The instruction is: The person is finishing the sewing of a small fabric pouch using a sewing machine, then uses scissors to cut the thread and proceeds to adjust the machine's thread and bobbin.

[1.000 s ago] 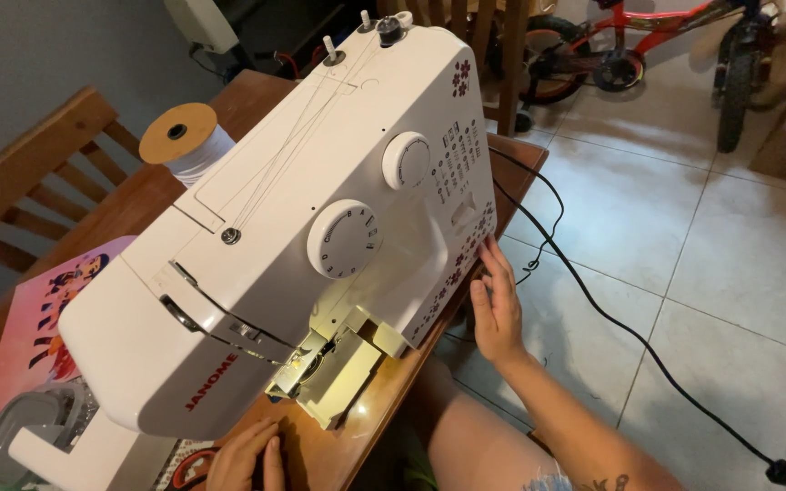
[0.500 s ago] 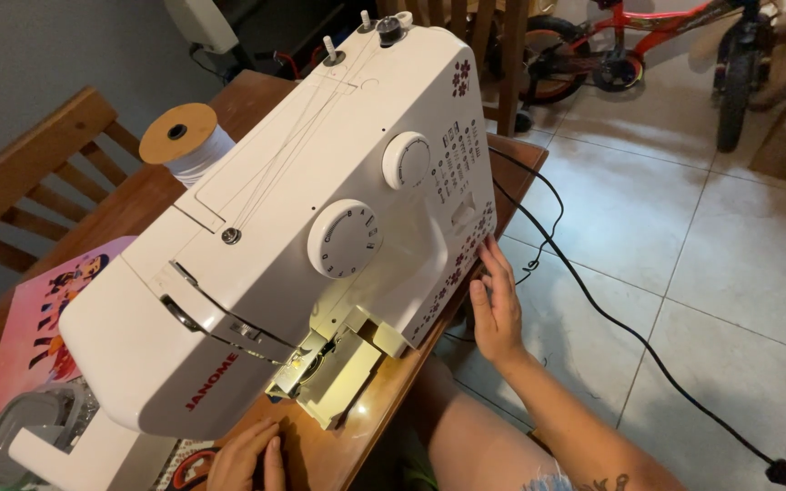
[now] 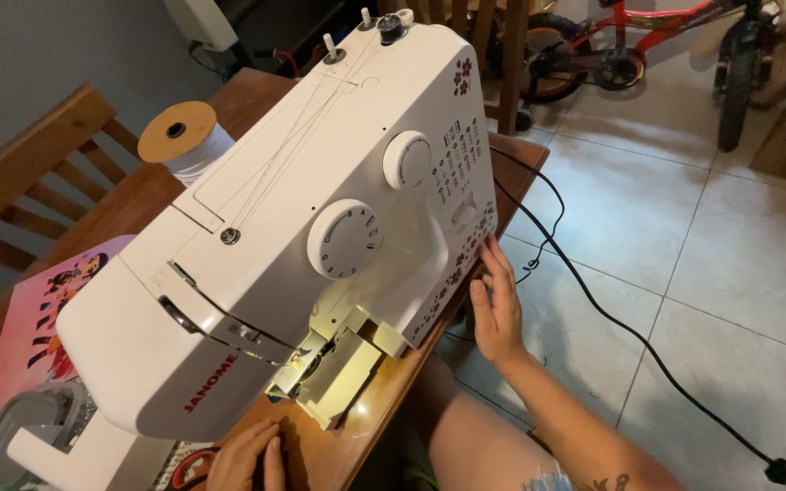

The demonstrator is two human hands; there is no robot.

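The large white plastic sewing machine (image 3: 320,227) stands on the brown wooden table (image 3: 320,455), the right hand (image 3: 498,305) flat against its right end, fingers together, the left hand (image 3: 247,455) resting near its lit needle area, fingers loosely together.

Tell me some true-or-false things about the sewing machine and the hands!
1. The right hand rests against the white sewing machine's right end. True.
2. The left hand holds the thread spool. False: it lies flat on the wooden table near the needle; the spool stands behind the machine.
3. A red bicycle stands on the tiled floor. True.
4. The machine's lamp is off. False: a yellow light glows at the needle area.
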